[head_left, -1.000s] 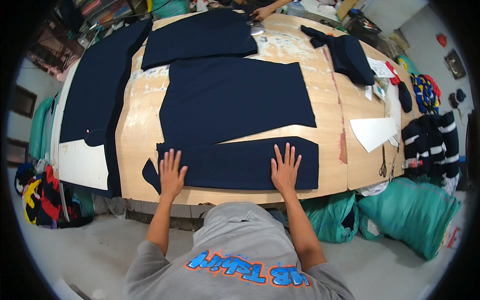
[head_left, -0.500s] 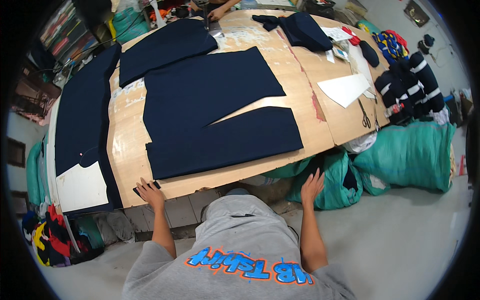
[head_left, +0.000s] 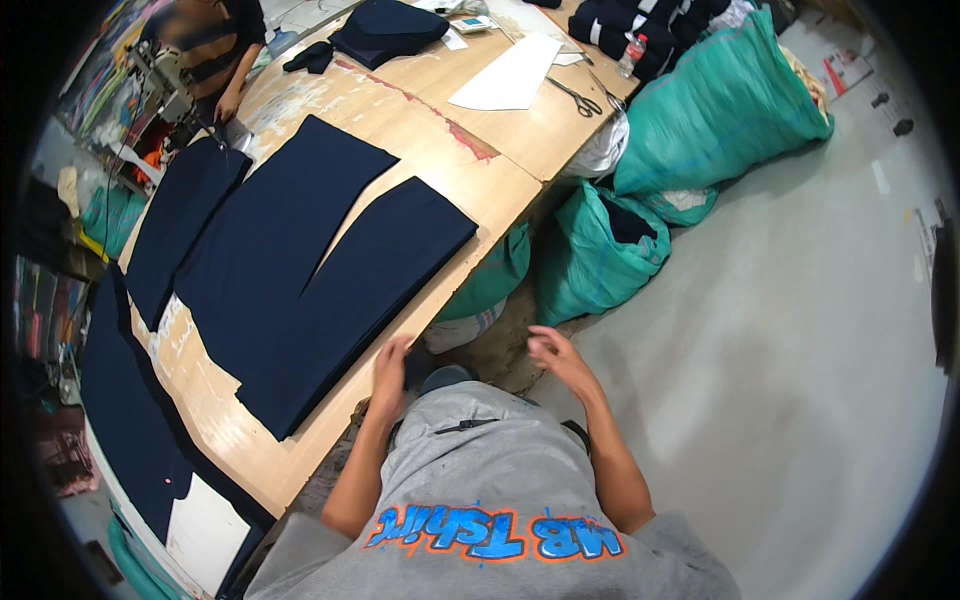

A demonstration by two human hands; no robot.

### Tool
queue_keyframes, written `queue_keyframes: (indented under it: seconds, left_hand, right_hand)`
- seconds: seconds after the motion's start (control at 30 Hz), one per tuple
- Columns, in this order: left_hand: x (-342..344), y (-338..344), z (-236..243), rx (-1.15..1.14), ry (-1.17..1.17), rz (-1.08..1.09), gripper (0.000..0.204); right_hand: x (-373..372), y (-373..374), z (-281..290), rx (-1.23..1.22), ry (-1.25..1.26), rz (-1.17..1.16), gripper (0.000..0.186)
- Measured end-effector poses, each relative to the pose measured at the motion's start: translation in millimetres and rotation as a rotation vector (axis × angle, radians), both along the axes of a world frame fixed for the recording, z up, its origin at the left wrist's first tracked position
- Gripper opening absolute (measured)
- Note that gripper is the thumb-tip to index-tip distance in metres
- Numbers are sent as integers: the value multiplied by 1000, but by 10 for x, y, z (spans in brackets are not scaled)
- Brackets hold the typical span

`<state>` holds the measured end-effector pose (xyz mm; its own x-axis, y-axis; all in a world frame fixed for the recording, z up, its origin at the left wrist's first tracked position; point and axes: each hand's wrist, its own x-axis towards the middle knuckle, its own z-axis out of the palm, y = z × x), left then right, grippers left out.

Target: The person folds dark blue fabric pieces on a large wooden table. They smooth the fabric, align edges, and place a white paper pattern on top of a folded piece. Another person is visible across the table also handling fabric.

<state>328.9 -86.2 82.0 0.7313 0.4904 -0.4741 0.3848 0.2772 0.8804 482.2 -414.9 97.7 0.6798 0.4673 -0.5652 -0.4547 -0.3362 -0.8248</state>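
My left hand (head_left: pixel 391 368) is at the table's near edge, to the right of the dark navy fabric panels. Its fingers are bent together, and a dark shape shows beside the palm, too unclear to name. My right hand (head_left: pixel 562 360) hangs in the air off the table, fingers loosely curved and apart, holding nothing visible. On the wooden table (head_left: pixel 480 215) lies a navy fabric stack (head_left: pixel 370 290) with a wedge-shaped gap cut into it. Another navy piece (head_left: pixel 185 235) lies beyond it. Along the left side is a long navy layer (head_left: pixel 125 385) with a white pattern piece (head_left: pixel 205 535) on it.
Scissors (head_left: pixel 575 97) and a white pattern sheet (head_left: pixel 508 75) lie near the far right edge. Green sacks (head_left: pixel 720 120) stand beside the table. At the far left, a person (head_left: pixel 215 60) stands by a cutting machine (head_left: pixel 165 85). A plastic bottle (head_left: pixel 632 55) is beside the dark bundles.
My view has swung to the right. My left hand has left the tabletop, where it rested on a small dark object no longer seen there. My right hand's fingers have curved inward.
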Motion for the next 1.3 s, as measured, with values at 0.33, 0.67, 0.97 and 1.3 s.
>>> queue_keyframes:
  seconds: [0.33, 0.67, 0.97, 1.3]
  left_hand:
    - [1358, -436, 731, -337, -23, -377, 54]
    - [2136, 410, -106, 1173, -104, -555, 49]
    - [2697, 433, -589, 1510, 270, -557, 62]
    - [3070, 267, -613, 1443, 437, -253, 63]
  right_hand:
    - [297, 896, 295, 318, -103, 68, 36]
    - [586, -303, -609, -44, 162, -491, 33]
    - [1924, -1159, -343, -120, -14, -646, 38]
    - [4458, -2005, -848, -370, -13, -465, 34]
